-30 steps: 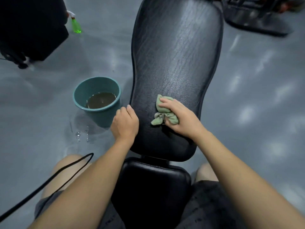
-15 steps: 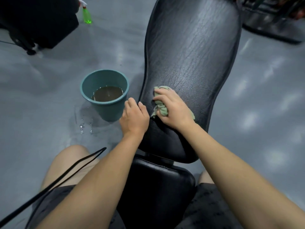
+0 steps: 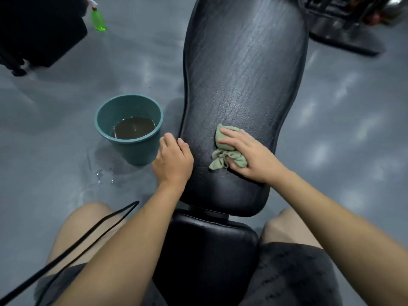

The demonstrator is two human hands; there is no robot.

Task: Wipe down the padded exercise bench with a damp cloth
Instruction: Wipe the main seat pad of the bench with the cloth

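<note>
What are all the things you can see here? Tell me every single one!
back pad: 1, black, middle, running to the top
seat pad: 1, black, below it
cloth: 1, light green, low on the back pad
bucket: 1, teal, floor left of the pad, brown water inside
puddle: 1, clear, beside the bucket
spray bottle: 1, green, top left
cable: 1, black, lower left
bulky thing: 1, black, top-left corner
gym gear: 1 cluster, dark, top right
floor: grey, shiny
left hand: grips the back pad's left edge
right hand: holds the cloth
knees: 2, bare
shorts: dark grey
</note>
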